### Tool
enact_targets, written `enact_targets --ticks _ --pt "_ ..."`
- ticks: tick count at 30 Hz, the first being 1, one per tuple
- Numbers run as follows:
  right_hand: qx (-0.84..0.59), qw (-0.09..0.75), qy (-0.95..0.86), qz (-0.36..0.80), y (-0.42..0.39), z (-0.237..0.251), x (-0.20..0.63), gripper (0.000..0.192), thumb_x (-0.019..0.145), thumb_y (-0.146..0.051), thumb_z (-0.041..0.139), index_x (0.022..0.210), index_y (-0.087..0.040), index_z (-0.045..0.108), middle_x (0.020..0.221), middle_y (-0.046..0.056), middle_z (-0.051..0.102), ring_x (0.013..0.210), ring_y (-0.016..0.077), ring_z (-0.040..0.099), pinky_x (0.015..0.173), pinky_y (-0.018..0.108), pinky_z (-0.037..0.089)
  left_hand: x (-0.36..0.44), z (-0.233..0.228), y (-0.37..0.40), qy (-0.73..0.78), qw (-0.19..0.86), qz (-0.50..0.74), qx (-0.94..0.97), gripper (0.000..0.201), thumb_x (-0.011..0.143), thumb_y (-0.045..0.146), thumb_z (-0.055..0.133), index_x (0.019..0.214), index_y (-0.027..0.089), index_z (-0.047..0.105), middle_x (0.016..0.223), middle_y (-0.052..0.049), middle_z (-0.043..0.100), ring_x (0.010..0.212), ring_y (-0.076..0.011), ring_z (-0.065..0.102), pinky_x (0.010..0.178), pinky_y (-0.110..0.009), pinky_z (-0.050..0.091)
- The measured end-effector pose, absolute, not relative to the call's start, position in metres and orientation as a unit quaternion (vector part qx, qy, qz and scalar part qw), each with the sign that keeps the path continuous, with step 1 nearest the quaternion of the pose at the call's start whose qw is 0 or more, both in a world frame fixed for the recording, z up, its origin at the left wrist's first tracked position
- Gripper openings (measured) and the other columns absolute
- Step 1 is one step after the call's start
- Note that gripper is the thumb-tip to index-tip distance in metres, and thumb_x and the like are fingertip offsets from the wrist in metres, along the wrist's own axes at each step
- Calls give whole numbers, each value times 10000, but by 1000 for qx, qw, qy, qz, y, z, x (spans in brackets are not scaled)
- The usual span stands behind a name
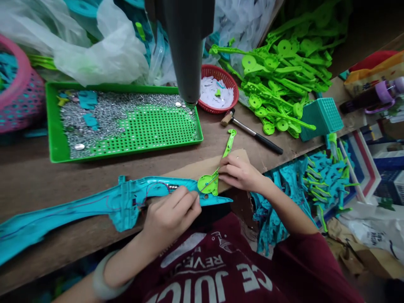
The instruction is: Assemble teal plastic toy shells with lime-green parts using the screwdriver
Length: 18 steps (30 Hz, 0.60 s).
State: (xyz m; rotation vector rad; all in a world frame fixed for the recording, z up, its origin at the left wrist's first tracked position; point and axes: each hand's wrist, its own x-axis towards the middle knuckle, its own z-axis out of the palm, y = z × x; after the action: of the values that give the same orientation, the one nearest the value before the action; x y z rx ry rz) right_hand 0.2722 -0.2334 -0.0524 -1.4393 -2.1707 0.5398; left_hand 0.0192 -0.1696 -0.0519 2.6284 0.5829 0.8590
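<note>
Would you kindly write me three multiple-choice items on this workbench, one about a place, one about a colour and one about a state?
1. Where does the hammer lie?
A. In the green tray
B. On the bench between the red basket and the pile of green parts
C. On the person's lap

2. What colour is the long shell under the left hand?
A. Turquoise
B. Red
C. Yellow

3. What is the right hand doing?
A. Resting flat on bare bench
B. Gripping the hammer
C. Pinching the green lever piece at the shell's end

Answers:
1 B: the hammer's head lies just below the red basket, with the green parts to its right.
2 A: the shell is plainly turquoise.
3 C: the fingers close on the green piece, whose round end sits on the shell.
</note>
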Motion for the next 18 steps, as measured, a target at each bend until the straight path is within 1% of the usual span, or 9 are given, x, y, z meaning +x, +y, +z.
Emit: enact_targets --ticks 2,4,6,8,11,13,15,18 --pt "-533 238 -787 198 -232 -54 272 114 994 -245 534 962 -170 614 991 100 586 904 191 562 795 325 513 18 -53 -167 198 173 307 915 179 939 127 573 776 182 623 655 38 572 556 -101 545 567 -251 418" --pt "-546 230 -782 193 -231 -52 269 162 999 -261 527 891 -169 606 970 94 576 871 189 544 775 327 502 17 -55 -164 181 184 314 914 181 931 113 570 771 183 616 651 37 564 551 -98 532 563 -244 418" --pt "-565 209 -774 193 -230 -47 263 193 998 -261 526 844 -167 594 960 88 560 854 187 527 766 327 486 15 -57 -162 143 174 319 921 180 923 113 579 764 189 619 626 43 542 524 -101 497 538 -255 401" --pt "-590 173 -762 201 -228 -40 257 192 986 -246 549 818 -162 591 955 82 541 852 186 518 764 320 471 15 -58 -162 99 146 320 931 179 922 122 583 763 193 626 593 50 514 496 -111 460 512 -279 379" --pt "-628 99 -744 205 -221 -28 247 171 954 -202 594 793 -146 605 942 77 529 834 184 505 771 319 451 17 -55 -164 65 114 317 939 179 934 120 568 781 186 633 578 53 511 480 -119 450 494 -298 367" --pt "-644 50 -733 211 -215 -21 242 164 944 -183 603 788 -133 623 933 77 534 795 177 493 768 324 441 19 -52 -165 83 116 324 935 186 939 115 579 772 184 621 564 57 507 462 -117 444 486 -299 361" --pt "-652 13 -725 221 -209 -16 239 175 942 -173 603 777 -123 637 924 81 545 763 170 486 765 327 435 18 -51 -166 116 125 328 929 146 938 126 615 801 174 629 565 59 524 454 -110 457 487 -292 362" --pt "-653 -23 -723 225 -205 -13 236 163 932 -140 612 772 -118 637 932 92 561 749 166 493 762 324 428 15 -51 -165 161 128 320 925 45 954 151 627 934 146 667 617 44 598 496 -105 546 530 -270 400"
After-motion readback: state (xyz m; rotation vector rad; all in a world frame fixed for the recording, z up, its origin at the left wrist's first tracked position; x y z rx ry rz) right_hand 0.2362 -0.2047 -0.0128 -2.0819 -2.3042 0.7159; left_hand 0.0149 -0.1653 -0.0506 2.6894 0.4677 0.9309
